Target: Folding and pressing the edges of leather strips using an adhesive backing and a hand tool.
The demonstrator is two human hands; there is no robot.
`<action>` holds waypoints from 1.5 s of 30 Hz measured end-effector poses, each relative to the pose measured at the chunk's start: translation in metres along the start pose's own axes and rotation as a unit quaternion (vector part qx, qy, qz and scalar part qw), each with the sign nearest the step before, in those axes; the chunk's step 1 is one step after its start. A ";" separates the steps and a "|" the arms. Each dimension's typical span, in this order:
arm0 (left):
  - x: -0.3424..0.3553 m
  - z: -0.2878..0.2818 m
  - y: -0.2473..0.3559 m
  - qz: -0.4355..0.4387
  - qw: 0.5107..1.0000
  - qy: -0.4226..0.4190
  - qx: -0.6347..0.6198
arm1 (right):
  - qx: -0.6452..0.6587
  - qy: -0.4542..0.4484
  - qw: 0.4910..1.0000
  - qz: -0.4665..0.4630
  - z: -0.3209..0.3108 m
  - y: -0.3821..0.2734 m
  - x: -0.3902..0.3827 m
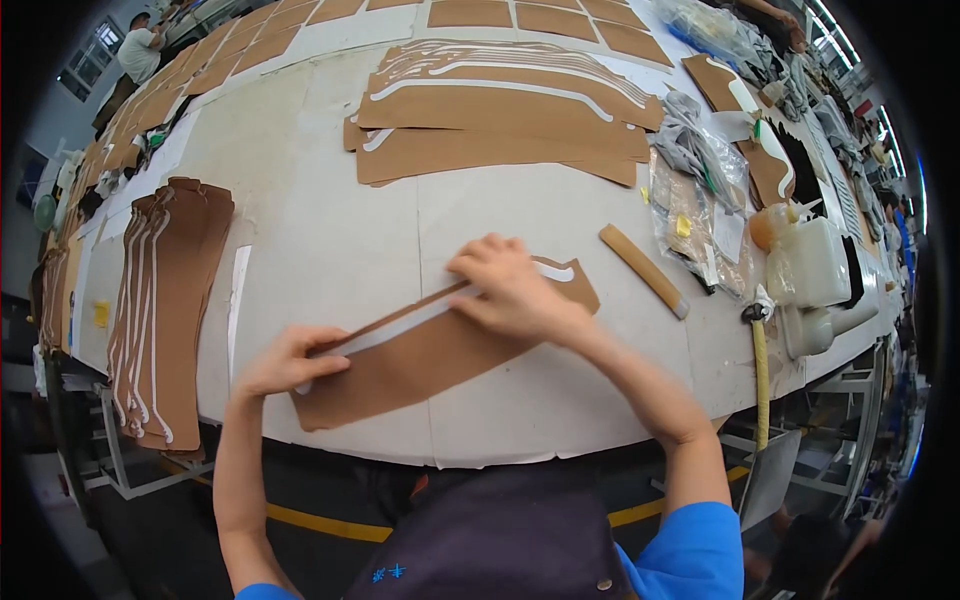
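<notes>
A long brown leather-like panel (440, 362) lies tilted on the table in front of me, its right end farther away. A white strip (405, 325) runs along its far edge, and part of that edge is turned up. My left hand (290, 362) pinches the panel's left end, thumb on top of the strip. Farther right, my right hand (510, 285) is closed over the far edge, its thumb on the strip and its fingers bent beyond it. The right palm hides part of the panel. Past that hand the white strip shows again near the right end.
Brown panels with white strips lie stacked at the left (170, 320) and fanned out at the back (490, 110). To the right are a brown bar (645, 270), clear plastic bags (695, 200), a white plastic container (808, 262) and a yellow-handled tool (762, 380). The table's front edge (480, 462) is close to me.
</notes>
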State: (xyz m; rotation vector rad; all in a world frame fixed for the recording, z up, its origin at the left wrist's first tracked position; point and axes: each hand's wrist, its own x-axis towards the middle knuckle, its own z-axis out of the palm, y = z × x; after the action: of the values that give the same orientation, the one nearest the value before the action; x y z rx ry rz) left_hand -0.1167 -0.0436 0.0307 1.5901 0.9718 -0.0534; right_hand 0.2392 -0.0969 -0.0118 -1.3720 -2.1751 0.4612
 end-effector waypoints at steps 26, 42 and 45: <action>0.161 0.125 0.102 0.384 0.899 -0.023 0.210 | 0.089 0.075 0.976 0.185 -0.040 -0.009 -0.121; 0.183 0.112 0.094 0.442 0.872 -0.069 0.202 | 0.083 0.087 0.976 0.184 -0.033 -0.003 -0.122; 0.184 0.110 0.092 0.440 0.871 -0.075 0.206 | 0.084 0.084 0.977 0.179 -0.032 0.000 -0.125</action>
State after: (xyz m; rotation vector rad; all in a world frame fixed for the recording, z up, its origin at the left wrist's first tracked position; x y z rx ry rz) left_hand 0.1094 -0.0296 -0.0250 2.2605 0.0354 0.2627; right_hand 0.3015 -0.2095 -0.0167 -1.6472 -1.7164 0.6208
